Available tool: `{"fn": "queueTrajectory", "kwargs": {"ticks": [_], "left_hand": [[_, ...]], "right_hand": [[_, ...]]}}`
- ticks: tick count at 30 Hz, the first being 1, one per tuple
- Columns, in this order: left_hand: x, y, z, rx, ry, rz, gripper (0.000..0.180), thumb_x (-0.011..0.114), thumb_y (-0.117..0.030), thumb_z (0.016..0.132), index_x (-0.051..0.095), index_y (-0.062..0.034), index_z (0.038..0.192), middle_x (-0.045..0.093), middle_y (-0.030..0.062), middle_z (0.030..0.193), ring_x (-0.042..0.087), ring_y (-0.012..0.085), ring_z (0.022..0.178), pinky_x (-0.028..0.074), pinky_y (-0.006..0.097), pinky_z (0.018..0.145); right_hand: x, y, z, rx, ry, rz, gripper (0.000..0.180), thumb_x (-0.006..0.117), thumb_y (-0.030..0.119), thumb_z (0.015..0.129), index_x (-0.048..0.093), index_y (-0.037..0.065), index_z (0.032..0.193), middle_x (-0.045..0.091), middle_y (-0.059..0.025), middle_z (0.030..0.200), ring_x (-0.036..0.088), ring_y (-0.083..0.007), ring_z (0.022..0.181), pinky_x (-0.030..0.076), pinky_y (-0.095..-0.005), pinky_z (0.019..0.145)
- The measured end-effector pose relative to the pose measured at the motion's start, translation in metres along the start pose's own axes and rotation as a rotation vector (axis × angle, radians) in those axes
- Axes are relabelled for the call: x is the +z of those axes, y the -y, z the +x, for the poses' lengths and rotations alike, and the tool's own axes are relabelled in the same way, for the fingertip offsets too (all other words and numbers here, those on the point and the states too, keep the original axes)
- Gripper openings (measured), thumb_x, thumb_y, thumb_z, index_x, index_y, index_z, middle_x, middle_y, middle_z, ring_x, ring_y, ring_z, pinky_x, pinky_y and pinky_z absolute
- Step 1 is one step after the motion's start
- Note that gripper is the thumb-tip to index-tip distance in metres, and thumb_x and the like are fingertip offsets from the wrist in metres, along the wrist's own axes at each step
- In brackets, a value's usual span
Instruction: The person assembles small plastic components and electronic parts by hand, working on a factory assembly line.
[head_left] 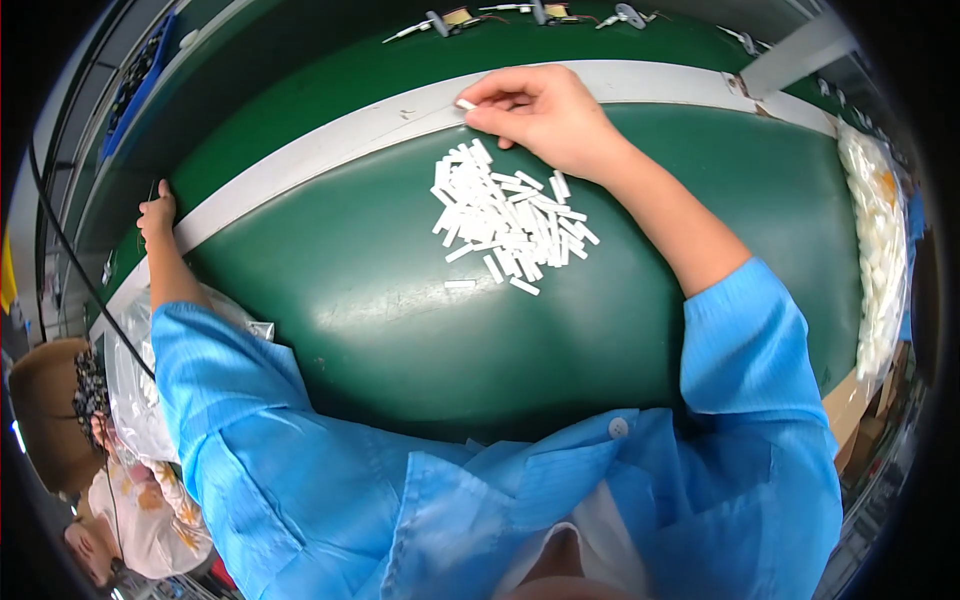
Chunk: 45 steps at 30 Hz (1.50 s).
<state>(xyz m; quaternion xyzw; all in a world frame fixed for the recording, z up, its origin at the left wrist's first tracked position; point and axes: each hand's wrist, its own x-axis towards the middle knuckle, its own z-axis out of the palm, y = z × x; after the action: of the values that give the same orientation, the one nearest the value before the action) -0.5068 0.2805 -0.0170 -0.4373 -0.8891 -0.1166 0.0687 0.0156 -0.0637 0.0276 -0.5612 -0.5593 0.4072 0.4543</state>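
Note:
My right hand [545, 115] is above the white rail, pinching a small white tube piece [465, 104] between thumb and fingertips. Just below it, a loose pile of the same short white tube pieces [510, 220] lies on the green work surface [400, 360]. A single piece [460, 284] rests apart at the pile's near left. My left hand [157, 215] reaches out to the far left, by the end of the rail, with its fingers curled. Something thin and dark shows at those fingers, too small to name.
A white rail [350, 130] divides the work surface from a green belt [300, 95] carrying several small wired assemblies [437, 25]. A metal post [800, 55] stands at far right. Filled clear bags [875, 250] lie right and left. A co-worker [130, 510] is at lower left.

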Motion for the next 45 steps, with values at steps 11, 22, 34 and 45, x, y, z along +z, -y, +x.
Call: {"fn": "queueTrajectory", "kwargs": {"ticks": [11,22,34,45], "left_hand": [[-0.035,-0.118,-0.167,1.052,-0.081,-0.549,0.044,0.056,-0.028,0.088,0.046,-0.0122,0.128,0.063,0.0156,0.100,0.060,0.0293,0.096,0.046,0.036,0.086],[-0.036,-0.142,-0.154,0.752,0.035,-0.025,0.050,0.057,-0.046,0.080,0.057,-0.0070,0.111,0.059,0.0219,0.113,0.056,0.0398,0.106,0.045,0.046,0.090],[-0.129,-0.204,-0.412,0.161,1.731,-2.006,0.016,0.038,-0.013,0.097,0.048,-0.0014,0.095,0.051,0.0078,0.083,0.032,0.0070,0.051,0.028,0.019,0.046],[-0.120,-0.196,-0.413,0.118,1.752,-2.059,0.015,0.038,-0.012,0.097,0.046,-0.0004,0.092,0.050,0.0066,0.080,0.035,0.0078,0.053,0.030,0.021,0.047]], "right_hand": [[0.003,-0.011,0.002,-0.189,-0.052,-0.046,0.018,0.066,0.014,0.082,0.068,0.002,0.095,0.065,-0.0043,0.081,0.059,-0.0086,0.068,0.050,-0.0222,0.057],[0.000,-0.014,0.004,-0.216,-0.114,-0.107,0.018,0.067,0.016,0.079,0.068,0.001,0.090,0.067,-0.0078,0.076,0.062,-0.0145,0.067,0.050,-0.0257,0.064],[-0.010,-0.020,0.009,0.002,-0.077,0.145,0.022,0.068,0.017,0.078,0.067,-0.002,0.089,0.066,-0.0048,0.071,0.060,-0.0087,0.058,0.049,-0.0220,0.058],[-0.007,-0.009,0.007,0.044,-0.034,0.093,0.020,0.065,0.015,0.083,0.064,-0.003,0.089,0.064,-0.0039,0.075,0.055,-0.0069,0.062,0.047,-0.0199,0.058]]}}
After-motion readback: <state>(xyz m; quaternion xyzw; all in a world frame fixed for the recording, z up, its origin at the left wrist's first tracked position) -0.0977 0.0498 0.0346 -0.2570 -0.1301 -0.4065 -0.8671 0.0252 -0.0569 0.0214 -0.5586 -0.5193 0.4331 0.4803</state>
